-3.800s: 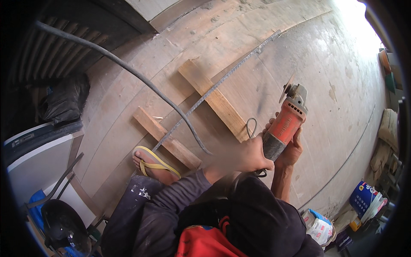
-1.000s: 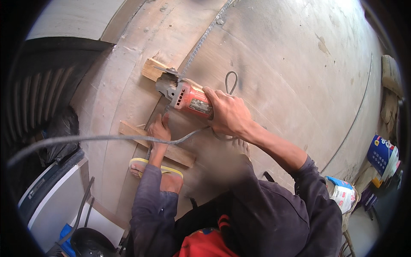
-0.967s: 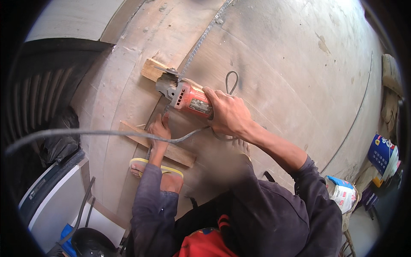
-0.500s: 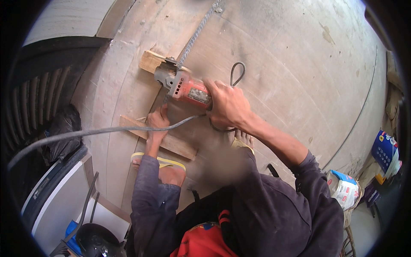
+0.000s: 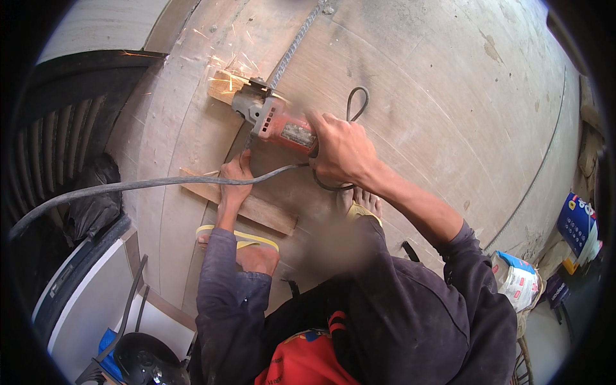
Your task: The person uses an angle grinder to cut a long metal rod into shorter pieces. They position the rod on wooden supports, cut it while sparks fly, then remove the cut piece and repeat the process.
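Note:
My right hand (image 5: 340, 147) is wrapped round the body of a red and grey angle grinder (image 5: 276, 125), whose disc meets a ribbed steel bar (image 5: 292, 48) over a wooden block (image 5: 219, 90). Orange sparks fly up and leftward from the contact. My left hand (image 5: 236, 170) grips the same bar below the grinder, above a second wooden plank (image 5: 269, 216). A thick grey cable (image 5: 128, 186) runs across my left wrist area toward the tool, and a thinner loop of cord stands beside it. My feet, in yellow sandals (image 5: 256, 245), are by the plank.
A dark slatted panel (image 5: 64, 141) and black bag (image 5: 96, 192) are at left, with white boards (image 5: 83, 301) and a black bowl-shaped object (image 5: 147, 356) below. A blue bucket (image 5: 571, 224), a white sack (image 5: 513, 282) and another long bar (image 5: 542, 167) lie at right on the floor (image 5: 436, 128).
The grinder has gone from being held in both hands to lying over the bar in my right hand, my left hand now on the bar. Sparks have appeared since half a second ago.

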`<state>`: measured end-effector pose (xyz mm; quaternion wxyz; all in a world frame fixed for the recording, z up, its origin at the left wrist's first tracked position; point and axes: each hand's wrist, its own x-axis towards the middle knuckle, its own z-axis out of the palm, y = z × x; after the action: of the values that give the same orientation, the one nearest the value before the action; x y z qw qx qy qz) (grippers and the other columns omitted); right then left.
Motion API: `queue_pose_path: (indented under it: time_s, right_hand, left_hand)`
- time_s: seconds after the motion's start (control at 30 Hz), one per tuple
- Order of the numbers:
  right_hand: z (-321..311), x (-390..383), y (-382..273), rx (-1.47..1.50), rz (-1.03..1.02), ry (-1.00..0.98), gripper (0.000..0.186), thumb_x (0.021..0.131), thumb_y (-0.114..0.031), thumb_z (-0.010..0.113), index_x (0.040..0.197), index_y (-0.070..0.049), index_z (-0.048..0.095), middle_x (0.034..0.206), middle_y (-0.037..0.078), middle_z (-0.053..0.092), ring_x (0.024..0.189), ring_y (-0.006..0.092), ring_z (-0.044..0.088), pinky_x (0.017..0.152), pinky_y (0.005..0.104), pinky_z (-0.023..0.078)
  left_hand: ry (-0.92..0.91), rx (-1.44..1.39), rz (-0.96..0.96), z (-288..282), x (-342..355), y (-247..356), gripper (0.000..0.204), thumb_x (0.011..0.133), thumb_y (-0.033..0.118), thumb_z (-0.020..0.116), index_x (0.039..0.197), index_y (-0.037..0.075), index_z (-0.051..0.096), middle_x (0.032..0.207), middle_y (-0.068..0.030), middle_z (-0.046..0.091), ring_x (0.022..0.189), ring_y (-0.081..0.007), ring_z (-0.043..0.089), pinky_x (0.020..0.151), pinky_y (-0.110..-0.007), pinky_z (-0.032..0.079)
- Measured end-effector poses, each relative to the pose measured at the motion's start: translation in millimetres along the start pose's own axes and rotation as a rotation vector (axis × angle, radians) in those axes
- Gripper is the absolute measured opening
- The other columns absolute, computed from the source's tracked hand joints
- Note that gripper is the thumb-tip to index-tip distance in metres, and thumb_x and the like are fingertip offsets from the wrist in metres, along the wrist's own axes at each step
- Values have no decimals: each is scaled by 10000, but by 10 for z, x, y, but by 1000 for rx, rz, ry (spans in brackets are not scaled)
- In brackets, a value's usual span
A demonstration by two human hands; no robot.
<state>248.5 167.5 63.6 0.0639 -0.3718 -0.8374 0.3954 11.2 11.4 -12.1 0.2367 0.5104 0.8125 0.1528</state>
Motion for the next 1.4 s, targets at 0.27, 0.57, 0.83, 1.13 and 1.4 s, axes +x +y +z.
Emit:
queue_pose_path:
  time_s: [0.27,0.57,0.83,1.13,1.4]
  right_hand:
    - [-24,8,-40,-11,29,-18,554,683,-67,659,1199,13,473,902,240,627,801,420,651,665,478,528]
    - [11,12,-34,-19,10,26,461,693,-87,651,1101,52,487,909,251,627,810,417,653,699,470,533]
    - [16,31,-42,-51,48,-26,408,699,-100,645,1034,65,480,905,262,626,806,414,654,700,471,532]
    - [21,39,-58,-49,44,-16,390,700,-93,638,1017,68,476,911,270,623,790,428,651,684,484,530]
    - [52,68,-47,-53,118,-66,505,654,-132,689,1086,29,483,963,249,633,882,431,630,737,487,506]
  left_hand:
    - [-13,-34,-38,-35,-7,65,501,1011,402,418,874,-31,629,711,-318,580,748,-531,575,624,-562,420]
    - [-8,-18,-43,-29,-6,43,461,1003,380,450,894,-25,642,710,-302,595,747,-523,585,609,-551,438]
    - [-17,-11,-74,-63,-9,122,513,1006,434,416,916,-23,633,727,-322,593,769,-533,581,642,-557,441]
    - [-33,-50,-94,-38,-11,74,517,1004,443,414,898,-15,630,717,-322,587,763,-530,581,643,-557,440]
    - [-11,-10,-103,-43,-11,115,500,1000,433,431,860,-5,624,714,-295,585,760,-513,580,642,-531,443]
